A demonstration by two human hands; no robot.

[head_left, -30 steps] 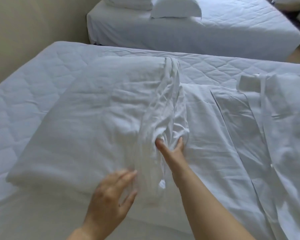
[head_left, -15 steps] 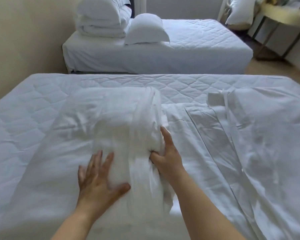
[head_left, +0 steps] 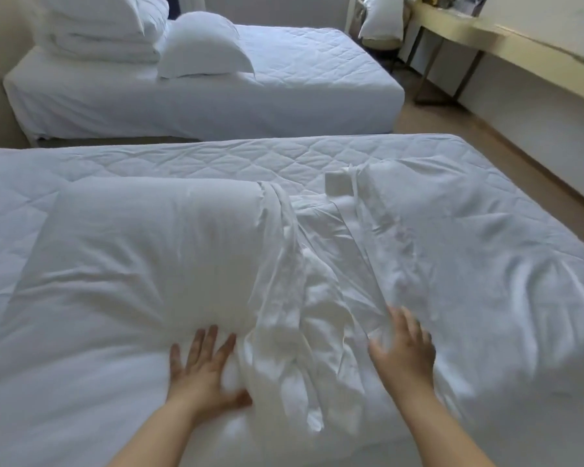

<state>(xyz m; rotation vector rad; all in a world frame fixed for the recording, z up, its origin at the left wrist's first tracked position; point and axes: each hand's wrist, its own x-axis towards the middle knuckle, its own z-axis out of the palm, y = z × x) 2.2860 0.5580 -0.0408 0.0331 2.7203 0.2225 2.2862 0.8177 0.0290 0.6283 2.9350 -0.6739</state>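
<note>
Head view, left hand (head_left: pixel 201 372) flat with fingers spread on the white pillow (head_left: pixel 142 264), right hand (head_left: pixel 403 352) spread over the loose pillowcase (head_left: pixel 304 332), blurry, pillow lying on the near bed (head_left: pixel 216 156), far bed (head_left: pixel 284 79) behind.

Nothing readable in this shot.
The plain white crumpled pillowcase (head_left: pixel 284 298) near centre shows no lettering, the small white folded cloth tab (head_left: pixel 338 188) just beyond it is blank, and the dark printed items (head_left: pixel 466 3) on the pale yellow desk (head_left: pixel 520 52), far right, are too blurred to read.
</note>
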